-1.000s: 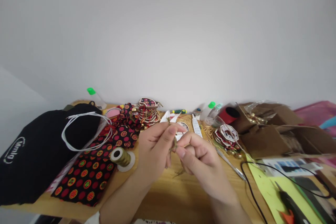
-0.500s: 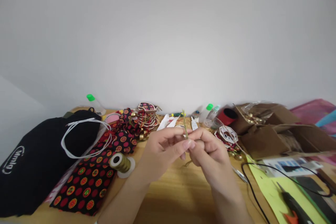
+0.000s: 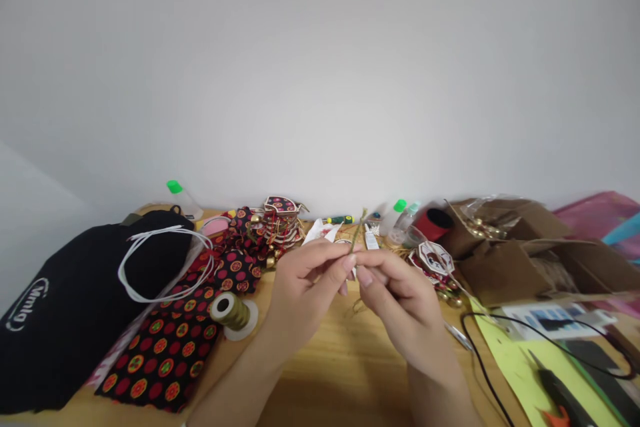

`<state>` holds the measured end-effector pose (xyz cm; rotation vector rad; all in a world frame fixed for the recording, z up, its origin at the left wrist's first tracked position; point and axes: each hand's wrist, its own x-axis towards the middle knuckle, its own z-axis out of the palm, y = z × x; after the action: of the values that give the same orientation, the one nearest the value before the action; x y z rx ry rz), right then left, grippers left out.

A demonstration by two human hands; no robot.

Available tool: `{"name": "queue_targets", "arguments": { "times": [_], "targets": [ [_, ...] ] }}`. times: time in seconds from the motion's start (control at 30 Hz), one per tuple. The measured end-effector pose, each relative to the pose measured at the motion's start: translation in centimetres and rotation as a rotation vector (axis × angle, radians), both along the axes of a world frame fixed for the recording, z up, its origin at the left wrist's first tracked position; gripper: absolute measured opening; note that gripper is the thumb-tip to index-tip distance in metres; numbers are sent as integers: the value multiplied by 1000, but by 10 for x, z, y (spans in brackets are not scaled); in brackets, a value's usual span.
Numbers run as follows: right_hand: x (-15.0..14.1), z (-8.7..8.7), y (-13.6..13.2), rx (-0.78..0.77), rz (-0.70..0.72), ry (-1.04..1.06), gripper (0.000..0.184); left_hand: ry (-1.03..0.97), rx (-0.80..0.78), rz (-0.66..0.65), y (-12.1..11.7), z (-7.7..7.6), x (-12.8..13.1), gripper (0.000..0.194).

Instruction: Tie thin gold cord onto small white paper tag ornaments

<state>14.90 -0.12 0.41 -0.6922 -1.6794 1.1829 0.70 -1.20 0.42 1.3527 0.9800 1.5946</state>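
Note:
Above the middle of the wooden table, my left hand (image 3: 310, 287) pinches a thin olive-green cord (image 3: 358, 230) between thumb and fingertips. One end of the cord stands up past the fingers, and a loop hangs below them. My right hand (image 3: 400, 293) meets the left at the fingertips, its thumb and forefinger closed at the lower part of the cord; the exact contact is partly hidden. A spool of olive thread (image 3: 233, 311) stands left of my left wrist.
On the left lie a black bag (image 3: 75, 307), a white cord coil (image 3: 123, 273) and patterned cloth (image 3: 160, 353). Ornaments with bells (image 3: 283, 220) are piled behind. Cardboard boxes (image 3: 520, 273), a yellow sheet (image 3: 510, 353), a black cable (image 3: 480, 373) and a black-handled tool (image 3: 560, 387) occupy the right.
The upright cord end has tilted to the right. My right thumb and fingers have shifted slightly apart from the left fingertips, and the loop below shows more clearly.

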Motion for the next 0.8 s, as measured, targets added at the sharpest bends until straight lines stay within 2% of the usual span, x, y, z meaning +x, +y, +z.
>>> {"name": "queue_targets", "arguments": {
  "times": [0.13, 0.27, 0.37, 0.5, 0.67, 0.73, 0.8],
  "targets": [
    [0, -1, 0, -95, 27, 57, 20, 67, 67, 85, 2, -1, 0, 12],
    [0, -3, 3, -126, 12, 61, 20, 17, 16, 76, 5, -2, 0, 14],
    [2, -4, 5, -106, -59, 14, 21, -17, -30, 68, 6, -3, -1, 17],
    [2, -4, 8, 8, -216, -133, 21, -56, -79, 46, 6, -4, -2, 21],
    [2, -1, 9, 276, -395, -258, 17, -104, -128, 69, 6, -3, -3, 19],
    [3, 0, 8, 331, -414, -274, 15, -112, -128, 85, 7, -2, -4, 17],
    [4, 0, 6, 301, -346, -288, 11, -116, -119, 85, 6, -1, -4, 15]
  ]
}}
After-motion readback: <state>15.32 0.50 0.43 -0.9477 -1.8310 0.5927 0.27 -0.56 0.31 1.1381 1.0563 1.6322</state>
